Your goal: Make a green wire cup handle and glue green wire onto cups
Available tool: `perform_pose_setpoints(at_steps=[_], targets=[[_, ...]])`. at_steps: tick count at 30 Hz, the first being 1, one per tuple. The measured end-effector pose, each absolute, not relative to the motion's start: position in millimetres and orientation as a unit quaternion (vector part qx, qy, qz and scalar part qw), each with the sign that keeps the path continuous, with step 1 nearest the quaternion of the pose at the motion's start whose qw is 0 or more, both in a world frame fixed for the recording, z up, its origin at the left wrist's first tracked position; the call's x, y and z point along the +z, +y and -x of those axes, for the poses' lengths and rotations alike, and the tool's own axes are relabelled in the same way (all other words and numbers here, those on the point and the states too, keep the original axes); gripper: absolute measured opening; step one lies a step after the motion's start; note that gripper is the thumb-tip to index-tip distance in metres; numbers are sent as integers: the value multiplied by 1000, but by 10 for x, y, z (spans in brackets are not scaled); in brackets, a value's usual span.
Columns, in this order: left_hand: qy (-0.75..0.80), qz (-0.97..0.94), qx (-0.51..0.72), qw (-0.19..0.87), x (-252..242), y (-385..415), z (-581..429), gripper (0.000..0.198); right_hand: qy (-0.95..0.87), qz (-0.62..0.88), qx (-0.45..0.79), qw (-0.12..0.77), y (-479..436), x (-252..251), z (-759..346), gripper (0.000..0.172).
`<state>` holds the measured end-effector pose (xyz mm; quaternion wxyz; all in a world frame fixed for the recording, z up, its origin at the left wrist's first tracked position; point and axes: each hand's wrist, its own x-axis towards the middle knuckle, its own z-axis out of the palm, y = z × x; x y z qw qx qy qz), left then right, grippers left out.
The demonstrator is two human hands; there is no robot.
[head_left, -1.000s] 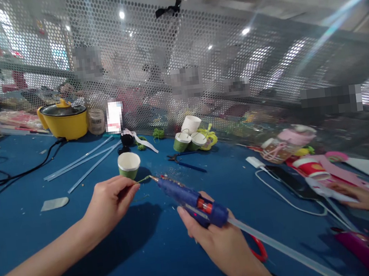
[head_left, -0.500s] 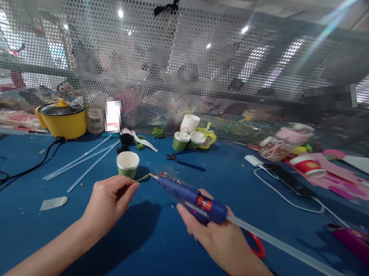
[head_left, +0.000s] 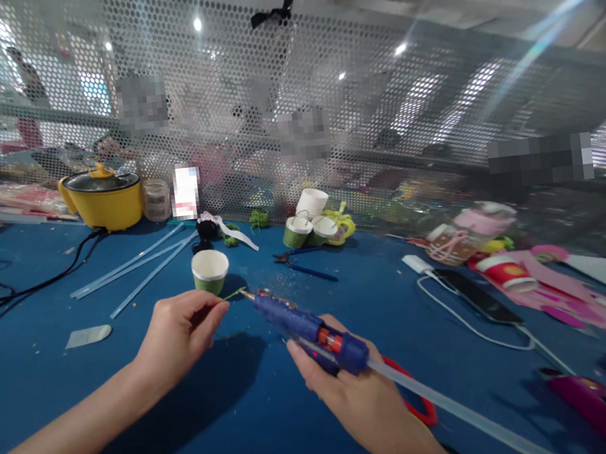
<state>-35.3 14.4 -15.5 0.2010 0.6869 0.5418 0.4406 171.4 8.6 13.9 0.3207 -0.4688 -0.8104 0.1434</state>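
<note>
The right hand (head_left: 353,391) points a blue glue gun (head_left: 291,316) across toward the left hand (head_left: 181,328), and the nozzle (head_left: 249,296) sits at the free end of a green strand (head_left: 232,294). From where I stand I can't tell whether metal and fibre actually touch. Doing this well, I'd judge, calls for a light squeeze and a steady wrist: a small dab at the tip, with the pinching fingertips well back from the heat (that strand leaves them only a short margin). Bracing the left hand against the table (head_left: 158,444) would probably help stop the end from wavering.

As for the hands themselves, the left has thumb and fingers brought together in a pinch on the strand, whose end sticks out toward the gun. The right is wrapped firmly about the gun's grip, thumb along the side facing the left hand; whether a finger presses the trigger is hidden from me. A long, pale glue stick (head_left: 446,403) trails from the gun's back, out over the right wrist.

Just beyond the left fingertips stands a green-sided cup (head_left: 210,273), upright, white inside. Farther out, ahead of the right hand, lie blue-handled pliers (head_left: 313,272).
</note>
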Motion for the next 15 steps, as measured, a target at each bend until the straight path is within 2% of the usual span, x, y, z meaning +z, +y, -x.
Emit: perform_pose_setpoints(at_steps=[8, 15], targets=[[543, -666, 452, 237, -158, 151, 344, 22, -813, 464, 147, 319, 86, 123, -1723, 15], [555, -581, 464, 374, -129, 170, 326, 26, -805, 476, 157, 316, 110, 108, -1755, 17]])
